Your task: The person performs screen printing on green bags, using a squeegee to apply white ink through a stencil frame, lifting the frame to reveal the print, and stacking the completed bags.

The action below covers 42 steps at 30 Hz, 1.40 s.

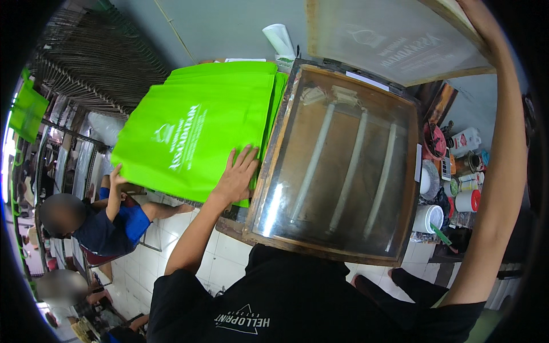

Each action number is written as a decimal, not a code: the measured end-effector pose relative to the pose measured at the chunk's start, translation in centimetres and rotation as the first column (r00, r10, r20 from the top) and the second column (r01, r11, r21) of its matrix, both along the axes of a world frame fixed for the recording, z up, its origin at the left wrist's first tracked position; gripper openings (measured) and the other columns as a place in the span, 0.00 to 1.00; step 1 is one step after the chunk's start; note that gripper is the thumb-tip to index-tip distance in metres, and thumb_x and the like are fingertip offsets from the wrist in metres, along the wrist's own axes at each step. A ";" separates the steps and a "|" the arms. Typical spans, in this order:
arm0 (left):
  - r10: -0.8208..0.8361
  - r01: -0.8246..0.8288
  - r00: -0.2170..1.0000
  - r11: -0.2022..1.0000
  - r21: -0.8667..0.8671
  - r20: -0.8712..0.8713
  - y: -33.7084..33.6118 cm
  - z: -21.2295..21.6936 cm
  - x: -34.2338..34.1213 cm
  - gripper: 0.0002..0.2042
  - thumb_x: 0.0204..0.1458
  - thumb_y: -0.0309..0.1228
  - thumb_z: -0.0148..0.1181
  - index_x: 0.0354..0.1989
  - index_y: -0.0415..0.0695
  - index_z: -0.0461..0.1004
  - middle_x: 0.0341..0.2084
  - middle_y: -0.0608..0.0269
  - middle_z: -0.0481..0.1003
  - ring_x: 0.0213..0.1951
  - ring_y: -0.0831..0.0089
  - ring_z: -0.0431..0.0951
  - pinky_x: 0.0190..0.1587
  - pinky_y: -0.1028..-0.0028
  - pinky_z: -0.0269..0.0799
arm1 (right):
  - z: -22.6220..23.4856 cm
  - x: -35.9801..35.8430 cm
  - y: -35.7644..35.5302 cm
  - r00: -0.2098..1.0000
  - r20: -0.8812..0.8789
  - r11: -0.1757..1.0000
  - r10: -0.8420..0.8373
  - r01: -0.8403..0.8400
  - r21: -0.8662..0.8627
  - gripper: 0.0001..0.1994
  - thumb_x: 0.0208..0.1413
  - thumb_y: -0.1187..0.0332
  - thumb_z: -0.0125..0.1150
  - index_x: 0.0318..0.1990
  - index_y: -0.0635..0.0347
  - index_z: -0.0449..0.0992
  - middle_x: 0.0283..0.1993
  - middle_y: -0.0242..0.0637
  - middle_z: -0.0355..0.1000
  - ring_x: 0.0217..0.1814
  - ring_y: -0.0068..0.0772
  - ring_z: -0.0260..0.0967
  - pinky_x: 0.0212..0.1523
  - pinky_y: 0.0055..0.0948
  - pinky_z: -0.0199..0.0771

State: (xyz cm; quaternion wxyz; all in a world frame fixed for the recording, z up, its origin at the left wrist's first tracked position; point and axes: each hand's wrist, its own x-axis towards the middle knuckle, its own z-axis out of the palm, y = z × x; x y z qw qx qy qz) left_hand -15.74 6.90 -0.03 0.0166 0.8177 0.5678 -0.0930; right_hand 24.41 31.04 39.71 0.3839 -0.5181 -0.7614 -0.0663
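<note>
My left hand (237,174) lies flat, fingers spread, on the near right corner of a stack of bright green fabric bags (194,131) with a white print. The stack sits left of a wooden-framed glass table (337,166) with three pale tubes beneath the glass. My right arm reaches up along the right side, and its hand (474,11) touches the edge of a raised wooden screen frame (394,37) at the top; the fingers are cut off by the rim. Another person's hand (117,174) holds the stack's left corner.
A seated person in a blue shirt (108,223) is at the lower left, over a white tiled floor (229,257). Drying racks (97,51) fill the upper left. Jars, cups and a white tub (428,217) crowd a shelf at the right.
</note>
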 end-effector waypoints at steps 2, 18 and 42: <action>-0.025 0.023 0.999 0.998 -0.052 -0.047 -1.0 0.3 0.7 0.48 0.41 0.41 0.74 0.72 0.42 0.55 0.75 0.46 0.48 0.77 0.51 0.44 0.75 0.45 0.39 | 0.0 0.6 0.0 0.999 0.049 1.000 -0.001 0.001 0.008 0.23 0.51 0.60 0.72 0.43 0.78 0.81 0.43 0.63 0.79 0.47 0.48 0.79 0.52 0.41 0.75; 0.584 -0.503 0.228 0.756 -0.419 0.779 2.6 9.3 0.5 0.31 0.67 0.52 0.47 0.63 0.34 0.70 0.56 0.37 0.74 0.61 0.50 0.72 0.68 0.60 0.59 | -0.2 1.3 0.1 0.996 0.086 0.999 0.000 -0.003 0.044 0.26 0.52 0.54 0.70 0.42 0.78 0.81 0.36 0.59 0.80 0.37 0.44 0.78 0.43 0.39 0.77; 0.137 -0.083 0.926 0.983 -0.166 0.351 22.9 1.1 36.1 0.63 0.37 0.72 0.65 0.77 0.46 0.46 0.77 0.40 0.32 0.77 0.40 0.27 0.72 0.35 0.23 | 0.0 3.4 2.8 0.972 0.223 0.992 0.071 -0.093 0.088 0.22 0.53 0.51 0.68 0.40 0.64 0.85 0.47 0.55 0.79 0.51 0.57 0.77 0.53 0.46 0.76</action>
